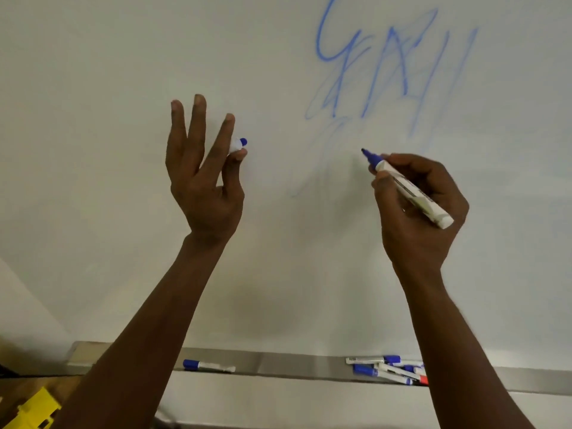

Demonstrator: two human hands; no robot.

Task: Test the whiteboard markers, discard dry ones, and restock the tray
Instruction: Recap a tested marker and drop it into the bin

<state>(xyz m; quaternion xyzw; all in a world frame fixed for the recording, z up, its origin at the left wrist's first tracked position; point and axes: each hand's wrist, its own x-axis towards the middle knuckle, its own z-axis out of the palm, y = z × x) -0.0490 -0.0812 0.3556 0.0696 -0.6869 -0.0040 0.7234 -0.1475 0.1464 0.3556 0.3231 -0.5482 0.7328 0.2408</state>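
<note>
Head view, right hand (418, 209) fingers gripping uncapped marker (408, 188), left hand (204, 168) fingers pinching cap (237, 145)

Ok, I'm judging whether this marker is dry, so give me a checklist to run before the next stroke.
1. Marker uncapped, tip exposed: ok.
2. Right hand grip on the barrel: ok.
3. Cap kept, pinched in the left hand: ok.
4. Tip touching the board: cannot tell.
5. Bare board by the tip: ok; only faint marks there.
6. Tray within view for restocking, markers lying in it: ok.
</note>
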